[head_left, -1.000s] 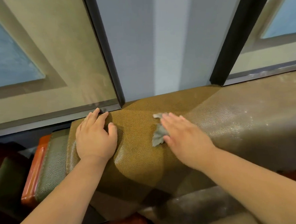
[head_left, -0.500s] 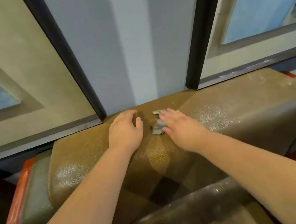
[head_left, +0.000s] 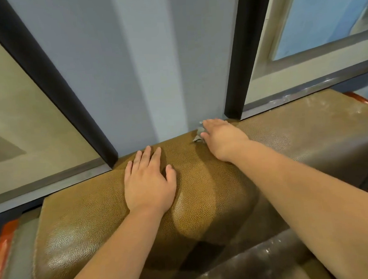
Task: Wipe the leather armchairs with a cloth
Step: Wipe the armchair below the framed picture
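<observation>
Right hand presses flat on the small, limp cloth; left hand lies flat on the firm, slick armchair back.

A pale blue-grey wall panel fills the middle of the view, crossed by a soft vertical band of lighter tone. Two dark, nearly black vertical strips flank it. Beyond each strip sits a beige framed panel with a grey ledge along its lower edge; the right one encloses a light blue pane. Reddish-orange wooden trim shows at the lower left and at the far right edge.
</observation>
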